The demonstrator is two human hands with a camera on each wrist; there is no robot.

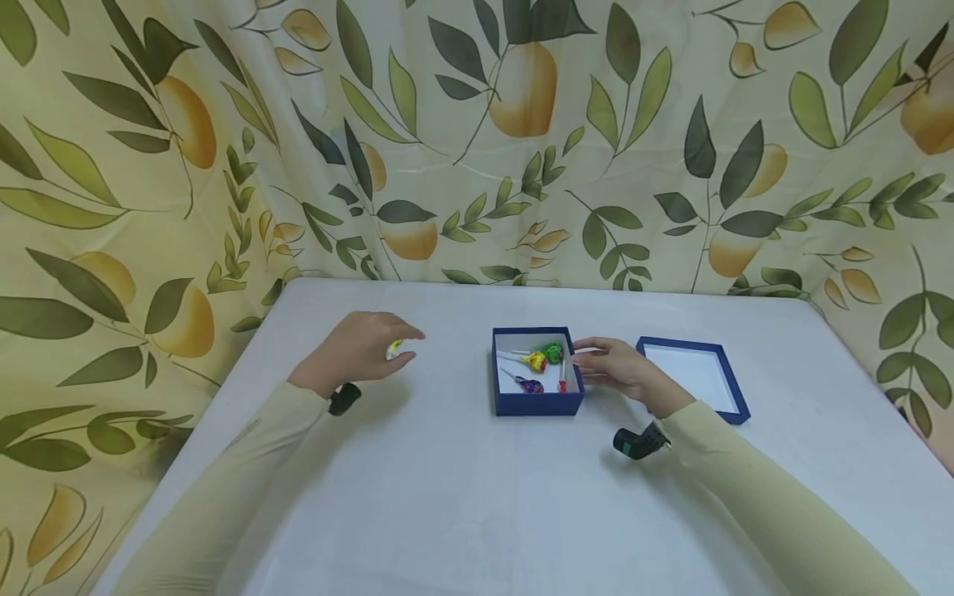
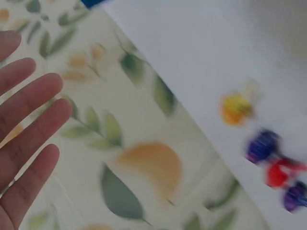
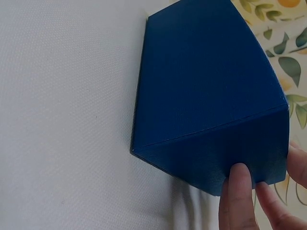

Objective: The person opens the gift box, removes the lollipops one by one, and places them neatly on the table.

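My left hand hovers over the left part of the table, fingers spread in the left wrist view and holding nothing. Part of a yellow-and-white wrapped candy shows between thumb and fingers in the head view. In the left wrist view a yellow candy, a purple one, a red one and another purple one lie on the table, blurred. My right hand rests its fingertips against the right wall of an open blue box. Inside are several lollipops, among them a green one and a purple one.
A blue-rimmed lid lies with its white inside up, right of the box and behind my right forearm. The white-covered table ends at a fruit-patterned curtain at the back. A dark wrist camera hangs below my right wrist.
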